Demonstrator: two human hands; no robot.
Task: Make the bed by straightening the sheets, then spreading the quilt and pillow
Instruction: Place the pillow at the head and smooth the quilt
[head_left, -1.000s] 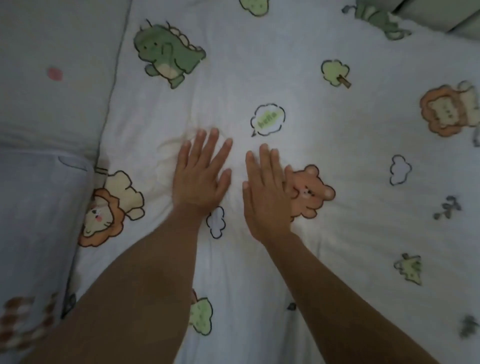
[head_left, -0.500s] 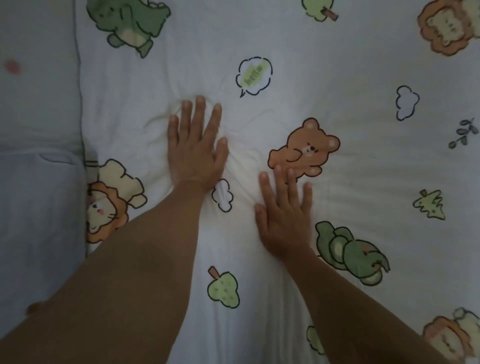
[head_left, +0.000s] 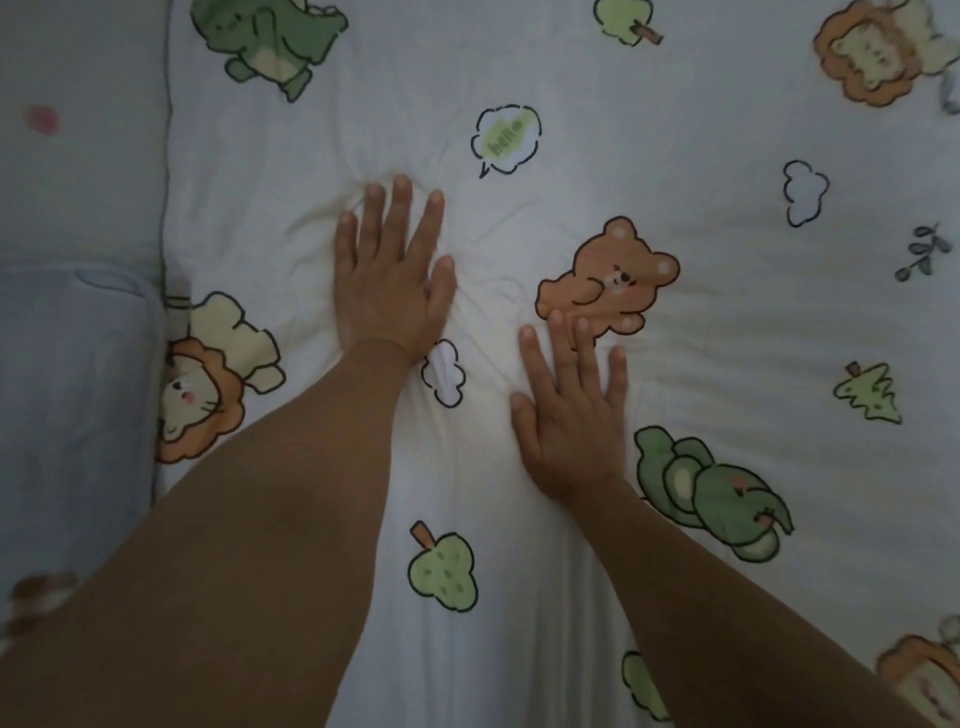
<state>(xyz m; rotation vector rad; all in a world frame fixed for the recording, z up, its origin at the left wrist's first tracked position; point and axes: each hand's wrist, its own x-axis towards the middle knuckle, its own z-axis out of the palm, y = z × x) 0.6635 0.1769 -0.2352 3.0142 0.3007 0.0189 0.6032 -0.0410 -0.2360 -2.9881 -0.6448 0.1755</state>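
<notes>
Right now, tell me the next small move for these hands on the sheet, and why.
Probably sweep both flat palms outward, away from each other. The left hand and right hand press open on the cartoon-print sheet, and creases bunch between them near the cloud print, with more at the left fingertips.

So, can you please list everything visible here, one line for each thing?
sheet: 1, white with cartoon prints, most of the view, wrinkled at centre
bear print: 1, orange-brown, centre
lion prints: 3, orange, left, top right, bottom right
dinosaur prints: 2, green, top left, lower right
blue fabric: 1, pale blue, lower left
grey fabric: 1, pale grey, upper left
left grip: 1, bare hand, flat on sheet
right grip: 1, bare hand, flat on sheet, fingertips at bear
</notes>
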